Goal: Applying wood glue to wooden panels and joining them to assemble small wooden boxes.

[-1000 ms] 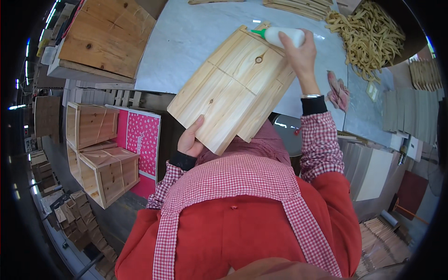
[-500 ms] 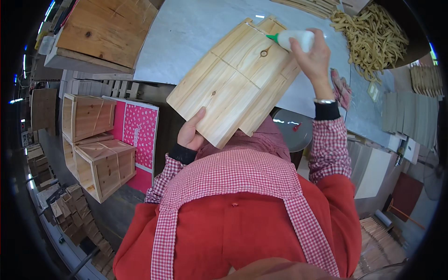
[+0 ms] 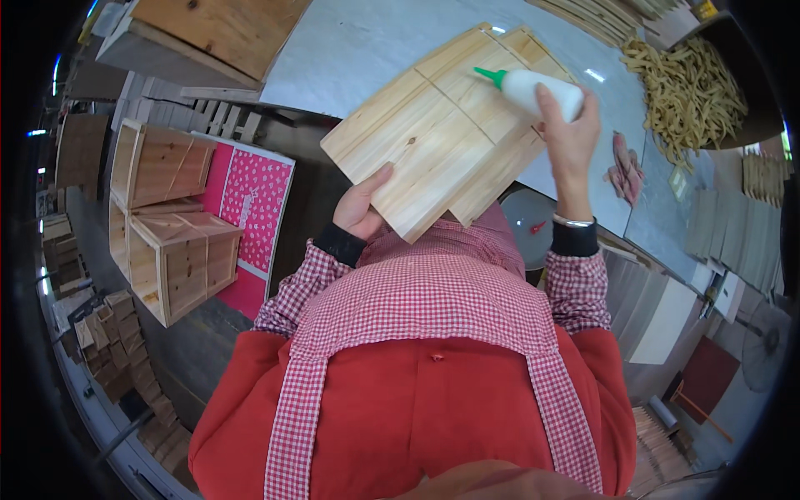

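Pale wooden boards [image 3: 417, 150], stacked with their edges offset, lie tilted from the worktable toward my lap. Narrow grooves cross the upper board. My left hand [image 3: 362, 203] grips the near left edge of the boards, thumb on top and fingers hidden beneath. In my right hand [image 3: 572, 129] is a white squeeze bottle [image 3: 533, 90] with a green nozzle, held over the boards' far part. The nozzle points left, and I cannot tell whether it touches the wood.
A pile of tan strips [image 3: 687, 96] lies at the far right, with a pink cloth [image 3: 625, 171] nearer on the worktable [image 3: 325, 62]. A wooden box [image 3: 221, 37] stands far left; wooden crates [image 3: 179, 250] sit below it. A grey round basin [image 3: 527, 218] is under the table edge.
The bottle's nozzle has moved off the groove near the far edge and now sits over the upper board. The view has shifted slightly; my left hand keeps its grip.
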A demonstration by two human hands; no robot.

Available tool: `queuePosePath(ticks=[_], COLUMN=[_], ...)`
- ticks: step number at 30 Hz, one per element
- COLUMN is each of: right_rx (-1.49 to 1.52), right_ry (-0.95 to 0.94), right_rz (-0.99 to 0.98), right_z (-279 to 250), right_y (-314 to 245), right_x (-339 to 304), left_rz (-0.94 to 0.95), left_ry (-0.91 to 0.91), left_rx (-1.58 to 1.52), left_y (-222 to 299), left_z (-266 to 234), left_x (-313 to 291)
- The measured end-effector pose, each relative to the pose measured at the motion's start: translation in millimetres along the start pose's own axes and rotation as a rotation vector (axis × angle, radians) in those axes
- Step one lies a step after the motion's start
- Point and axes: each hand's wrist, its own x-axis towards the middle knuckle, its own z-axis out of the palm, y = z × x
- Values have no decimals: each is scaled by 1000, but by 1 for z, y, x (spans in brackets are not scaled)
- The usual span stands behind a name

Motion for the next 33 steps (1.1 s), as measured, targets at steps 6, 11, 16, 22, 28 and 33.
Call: queuePosePath(ticks=[6, 11, 16, 22, 28, 33], right_rx=[63, 46, -58, -169, -216, -201], right_ry=[-111, -136, -151, -164, -140, -82], right_rz=[-117, -154, -340, -382, -311, -261], right_z=[60, 77, 61, -2, -53, -72], right_y=[-12, -17, -18, -19, -18, -4], right_x=[-25, -26, -28, -48, -74, -79], left_rz=[-6, 7, 10, -13, 9, 8], left_ry=[43, 12, -18, 34, -7, 45], left_rx=[-1, 6, 13, -9, 42, 51], left_y=[1, 1, 0, -1, -2, -1], left_z=[4, 4, 3, 1, -1, 0], left_x=[-2, -3, -3, -1, 2, 1])
